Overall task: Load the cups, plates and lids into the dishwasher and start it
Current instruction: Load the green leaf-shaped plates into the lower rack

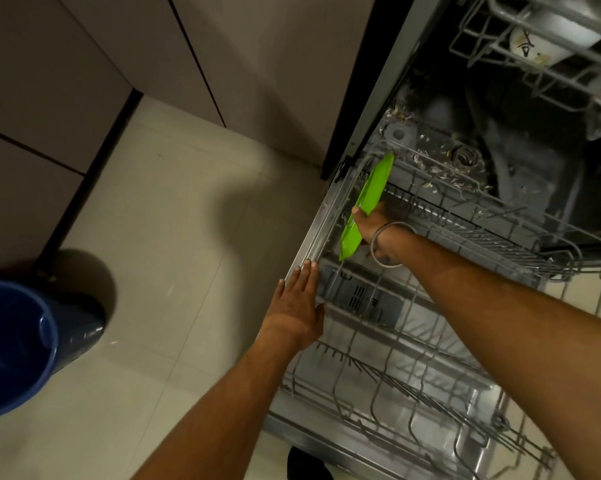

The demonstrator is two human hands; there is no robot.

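**Bright green against grey**

The plate (368, 202) is plain bright green, unpatterned. The lower rack (413, 386) is grey wire, as is the upper rack (482, 53), which carries a white cup (548, 36) with a dark mark. The bucket (18, 344) is deep blue. The floor (188, 237) is cream tile; the cabinets (67, 64) are dull taupe with black gaps. The bangle (389, 244) is silver.
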